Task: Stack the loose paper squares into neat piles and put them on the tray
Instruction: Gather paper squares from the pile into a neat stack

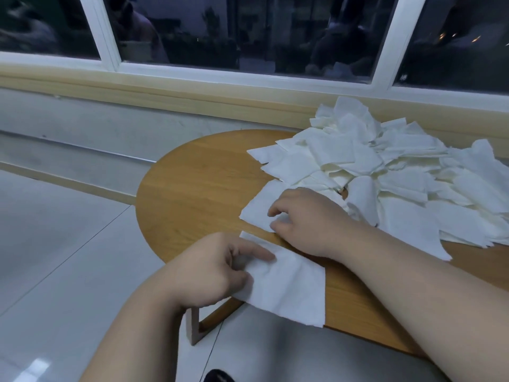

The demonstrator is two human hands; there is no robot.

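Wooden table [192,186] bears a heap [385,172] of paper squares; at the heap's left edge the right hand [305,219] pinches a square [257,209], seemingly to pull it free, while the left hand [214,268], nearer than the heap, grips a second square [292,290], likely a pile's start; no tray shows.

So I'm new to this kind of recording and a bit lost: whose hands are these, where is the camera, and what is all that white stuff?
No machine here: a person works bare-handed, and the one camera sits on their head, looking down. On the round wooden table lies a loose heap of paper squares. The left hand pinches one paper square at the near edge. The right hand rests bent fingers on another square; whether it grips it is unclear.
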